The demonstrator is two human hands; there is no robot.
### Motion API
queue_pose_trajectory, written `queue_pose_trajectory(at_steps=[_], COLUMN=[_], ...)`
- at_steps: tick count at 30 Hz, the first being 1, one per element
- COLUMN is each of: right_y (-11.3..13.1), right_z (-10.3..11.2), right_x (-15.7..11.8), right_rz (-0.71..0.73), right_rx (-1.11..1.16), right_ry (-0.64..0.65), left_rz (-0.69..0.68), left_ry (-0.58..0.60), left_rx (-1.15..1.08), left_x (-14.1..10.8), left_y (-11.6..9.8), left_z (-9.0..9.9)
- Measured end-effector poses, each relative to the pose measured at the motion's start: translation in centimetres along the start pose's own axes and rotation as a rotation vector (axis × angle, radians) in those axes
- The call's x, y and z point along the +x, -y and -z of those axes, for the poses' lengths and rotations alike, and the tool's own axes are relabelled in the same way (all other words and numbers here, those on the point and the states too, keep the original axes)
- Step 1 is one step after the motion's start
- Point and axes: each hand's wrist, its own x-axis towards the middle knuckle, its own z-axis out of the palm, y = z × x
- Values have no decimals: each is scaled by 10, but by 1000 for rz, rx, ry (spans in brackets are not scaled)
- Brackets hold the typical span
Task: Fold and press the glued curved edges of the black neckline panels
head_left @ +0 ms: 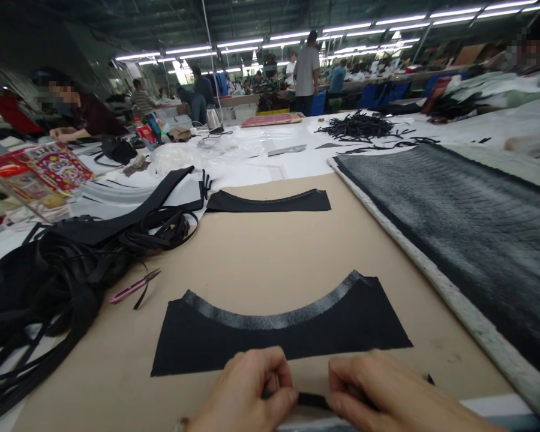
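My left hand (252,390) and my right hand (378,387) are both closed in a pinch near the front edge of the tan board. Stretched between their fingertips is a narrow black strip (312,401); its far end pokes out beyond my right hand. Just past my knuckles lies a black fabric panel (274,339), flat, with a curved edge faced by a greyish, shiny band. A second black curved panel (270,203) rests farther back. Left of the near panel are small pink-handled snips (135,286).
Black strips and fabric pieces (72,264) are heaped at the left. A grey-black padded sheet (459,204) with a pale edge covers the right side. Farther off are a pile of black offcuts (357,126), a red flat stack (272,120) and several people.
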Motion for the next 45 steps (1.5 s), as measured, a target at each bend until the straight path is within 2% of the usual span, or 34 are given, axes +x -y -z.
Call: queue_pose_trajectory(at_steps=[3,6,13,21,45], right_y=[12,13,11,8,13], right_z=[15,18,9,4,-4], right_x=[20,42,69,76,87], right_rz=[-28,10,77,63,7], right_rx=[8,-29,-112,-201,-229], right_ry=[-91,-136,-213,-258,-287], left_rz=[-36,-26,40,68,126], left_ry=[-150,-243,-337,-357,-414], left_rx=[-9,14,105,179,220], left_x=[10,21,37,40,45], left_y=[6,9,13,16,26], left_z=[11,22,30,34,31])
